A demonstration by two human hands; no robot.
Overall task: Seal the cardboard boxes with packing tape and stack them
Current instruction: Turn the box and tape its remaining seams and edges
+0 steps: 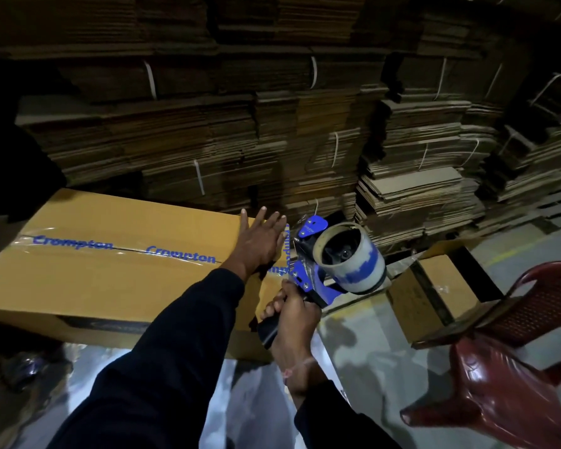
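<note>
Cardboard box (117,280) lay at nine o'clock, printed packing tape (127,249) running along its top seam. Left hand (259,241) pressed flat, fingers spread, on its three-o'clock end. Right hand (292,314) gripped the blue tape dispenser (334,264) just beside that end. Flattened carton stacks (272,131) rose at twelve o'clock; a maroon plastic chair (512,345) stood at four.

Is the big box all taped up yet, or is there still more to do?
Nearly. Done: printed tape already runs along the top seam of the big box. In hand: the left hand presses flat on the box's end while the right hand grips the tape dispenser at that edge. Left: finishing that end, the small open box, and stacking.
</note>
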